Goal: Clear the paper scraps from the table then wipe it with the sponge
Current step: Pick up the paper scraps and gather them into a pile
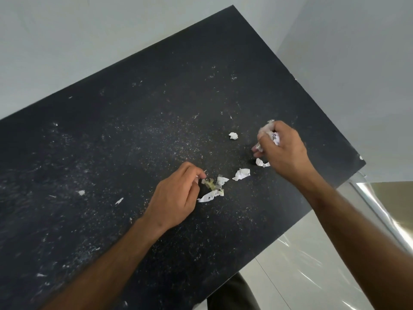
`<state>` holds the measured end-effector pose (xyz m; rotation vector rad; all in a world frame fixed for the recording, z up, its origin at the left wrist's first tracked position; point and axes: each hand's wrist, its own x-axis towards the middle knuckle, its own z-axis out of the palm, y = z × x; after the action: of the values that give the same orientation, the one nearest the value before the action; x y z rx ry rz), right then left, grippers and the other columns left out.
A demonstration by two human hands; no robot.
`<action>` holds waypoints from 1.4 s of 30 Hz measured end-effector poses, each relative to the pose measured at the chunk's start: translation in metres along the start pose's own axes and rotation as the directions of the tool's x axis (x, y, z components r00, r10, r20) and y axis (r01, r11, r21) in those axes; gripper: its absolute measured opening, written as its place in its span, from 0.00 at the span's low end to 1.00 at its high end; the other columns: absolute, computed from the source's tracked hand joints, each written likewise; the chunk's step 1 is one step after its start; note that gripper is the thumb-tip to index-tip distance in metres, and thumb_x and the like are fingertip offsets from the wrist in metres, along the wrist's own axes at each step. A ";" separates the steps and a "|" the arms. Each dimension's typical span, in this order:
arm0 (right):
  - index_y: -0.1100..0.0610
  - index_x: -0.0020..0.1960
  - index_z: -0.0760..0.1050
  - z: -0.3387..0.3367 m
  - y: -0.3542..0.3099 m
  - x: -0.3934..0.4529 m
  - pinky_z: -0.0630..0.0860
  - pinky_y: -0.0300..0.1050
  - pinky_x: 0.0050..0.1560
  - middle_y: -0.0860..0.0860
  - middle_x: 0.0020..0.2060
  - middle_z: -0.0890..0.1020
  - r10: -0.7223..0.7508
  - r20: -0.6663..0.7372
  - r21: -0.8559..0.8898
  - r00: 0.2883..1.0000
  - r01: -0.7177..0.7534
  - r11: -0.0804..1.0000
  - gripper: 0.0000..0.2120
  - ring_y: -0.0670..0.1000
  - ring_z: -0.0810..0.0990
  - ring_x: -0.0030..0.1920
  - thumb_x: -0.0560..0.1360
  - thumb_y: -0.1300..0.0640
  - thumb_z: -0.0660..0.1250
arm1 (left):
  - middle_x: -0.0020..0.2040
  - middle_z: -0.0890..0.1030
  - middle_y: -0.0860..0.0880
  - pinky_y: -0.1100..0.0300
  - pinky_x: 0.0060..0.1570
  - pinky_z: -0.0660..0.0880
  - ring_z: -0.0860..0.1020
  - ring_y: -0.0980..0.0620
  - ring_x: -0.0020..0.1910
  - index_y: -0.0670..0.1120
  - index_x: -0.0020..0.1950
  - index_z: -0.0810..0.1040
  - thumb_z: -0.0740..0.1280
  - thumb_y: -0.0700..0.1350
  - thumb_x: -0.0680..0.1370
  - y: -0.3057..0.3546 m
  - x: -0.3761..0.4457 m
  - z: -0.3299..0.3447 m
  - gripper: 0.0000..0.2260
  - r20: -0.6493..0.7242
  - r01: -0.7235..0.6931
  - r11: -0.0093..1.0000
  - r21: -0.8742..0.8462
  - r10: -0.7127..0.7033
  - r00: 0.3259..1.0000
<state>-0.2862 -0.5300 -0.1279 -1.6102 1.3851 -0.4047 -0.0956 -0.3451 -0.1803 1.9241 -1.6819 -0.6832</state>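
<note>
Head view: on the black table, the right hand clutches a wad of paper scraps near the table's right edge. The left hand pinches a small bit beside the loose scraps at mid-table. Left of those scraps lies broad open surface.

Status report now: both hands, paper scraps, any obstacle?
Right hand grips collected scraps. Left hand pinches small bit. Loose paper scraps remain on table. No sponge visible, nothing in the way.
</note>
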 end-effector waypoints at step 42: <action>0.64 0.73 0.71 -0.108 0.096 0.129 0.65 0.45 0.76 0.57 0.73 0.71 -0.516 0.306 -0.042 0.800 0.553 0.832 0.20 0.49 0.68 0.75 0.82 0.61 0.54 | 0.76 0.72 0.54 0.49 0.81 0.51 0.60 0.56 0.80 0.48 0.74 0.74 0.56 0.43 0.83 0.140 0.219 0.126 0.20 -0.261 0.276 0.891 -0.359 -0.380 0.887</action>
<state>-0.3839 -0.6848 -0.1914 -2.0782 0.7292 -0.3957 -0.2576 -0.5843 -0.1951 1.9775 -0.9842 -0.6651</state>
